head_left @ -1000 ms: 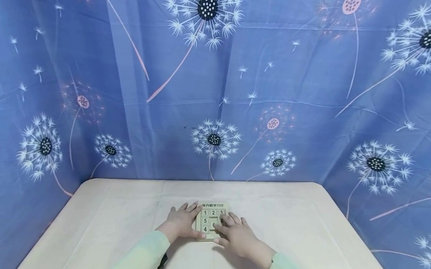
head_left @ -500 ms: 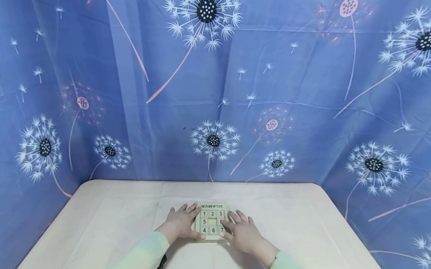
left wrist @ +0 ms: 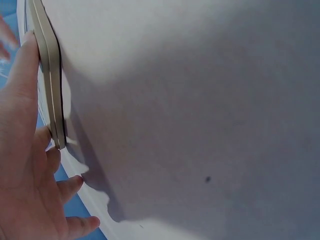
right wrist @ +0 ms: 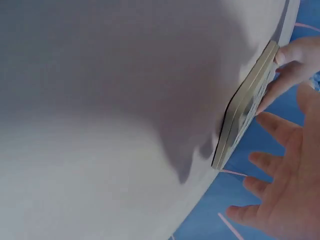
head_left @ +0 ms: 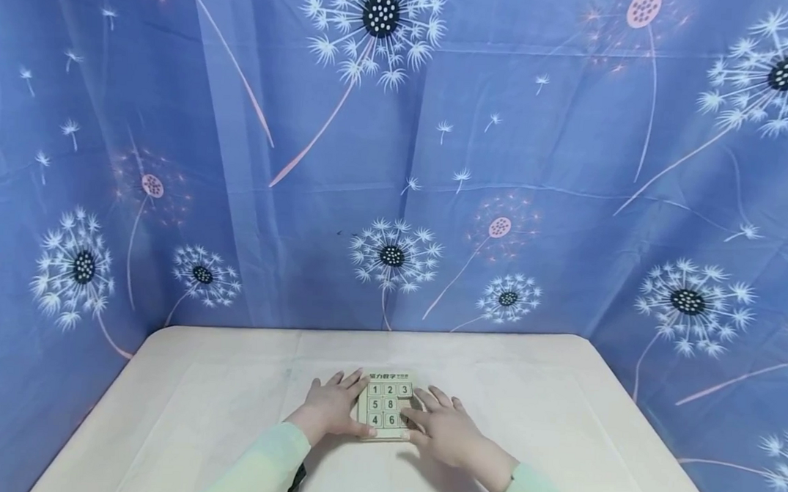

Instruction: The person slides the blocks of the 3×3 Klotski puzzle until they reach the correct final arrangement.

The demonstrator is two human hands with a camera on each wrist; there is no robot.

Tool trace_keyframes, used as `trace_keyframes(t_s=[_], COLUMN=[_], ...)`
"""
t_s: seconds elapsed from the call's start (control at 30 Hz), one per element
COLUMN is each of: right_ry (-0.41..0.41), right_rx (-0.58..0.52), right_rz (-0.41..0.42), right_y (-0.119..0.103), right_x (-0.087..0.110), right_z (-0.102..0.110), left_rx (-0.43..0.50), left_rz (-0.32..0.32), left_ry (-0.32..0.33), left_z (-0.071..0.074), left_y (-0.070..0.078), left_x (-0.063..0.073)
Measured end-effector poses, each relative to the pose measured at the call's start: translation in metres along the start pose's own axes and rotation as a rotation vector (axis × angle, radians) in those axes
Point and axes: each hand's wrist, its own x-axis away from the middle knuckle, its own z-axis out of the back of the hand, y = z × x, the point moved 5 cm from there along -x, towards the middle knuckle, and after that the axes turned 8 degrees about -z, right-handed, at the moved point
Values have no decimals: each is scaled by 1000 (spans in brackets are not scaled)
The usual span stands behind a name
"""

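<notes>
A pale number slide puzzle lies flat on the table. Rows of tiles read 1 2 3, then 5 8 and a gap at the right, then 4 6 and a tile partly covered by a finger. My left hand holds the board's left side, thumb at the near corner and index finger at the far corner; in the left wrist view its other fingers spread past the board. Over the right side reaches my right hand, fingers extended, index fingertip at the lower right tiles. Its other fingers stay off the board in the right wrist view.
The pale table top extends around the puzzle on all sides. Blue dandelion-print cloth hangs behind the table and along both sides. Light green sleeves cover both forearms.
The 6 tile slid down into the bottom row, then the 8 tile slid left to the centre, shifting the gap to the right. My right hand moved slightly; the left stayed put.
</notes>
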Motion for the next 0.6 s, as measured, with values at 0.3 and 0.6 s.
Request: trace_keyframes(t_s=[0.3,0.6], right_ry=[13,18], right_rx=[37,15], right_rz=[20,20], right_y=[9,-2], right_x=[10,-9], right_z=[-4,-3], left_rx=[-7,-5], left_rz=[5,2], left_ry=[4,9], left_z=[0,-2], left_y=[1,-1], left_x=[0,-2])
